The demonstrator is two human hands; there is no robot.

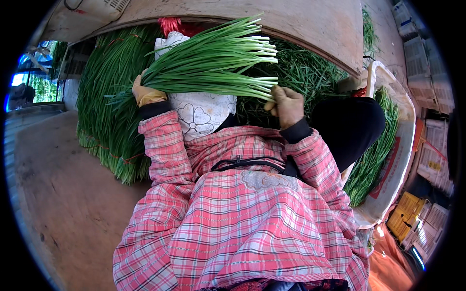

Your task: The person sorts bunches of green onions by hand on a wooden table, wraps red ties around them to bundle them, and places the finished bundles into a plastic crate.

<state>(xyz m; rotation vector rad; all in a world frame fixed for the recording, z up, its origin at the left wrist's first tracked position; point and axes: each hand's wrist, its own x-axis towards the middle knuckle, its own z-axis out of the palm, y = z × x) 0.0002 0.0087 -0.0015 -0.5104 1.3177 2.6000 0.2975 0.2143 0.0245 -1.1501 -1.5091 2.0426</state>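
A fanned bunch of garlic chives [208, 63] lies across in front of me, green leaves to the left and pale stem ends to the right. My left hand [148, 93], in a tan glove, is closed around the leafy part. At the lowest stem ends, my gloved right hand [290, 105] has its fingers curled in a pinch on the chives. Beneath the bunch, a white cloth with a flower outline [199, 114] covers my lap. Tied chive bundles [107, 97] are piled beside my left hand, and loose green leaves [303, 63] lie beyond my right.
A wooden board [315, 22] spans the far side, with red ties [170, 25] at its edge. At right, a pale lined basket [410, 160] holds more chives [376, 150], close to my bent knee. Yellow and white crates [407, 216] stand farther right. Brown board [63, 184] extends at left.
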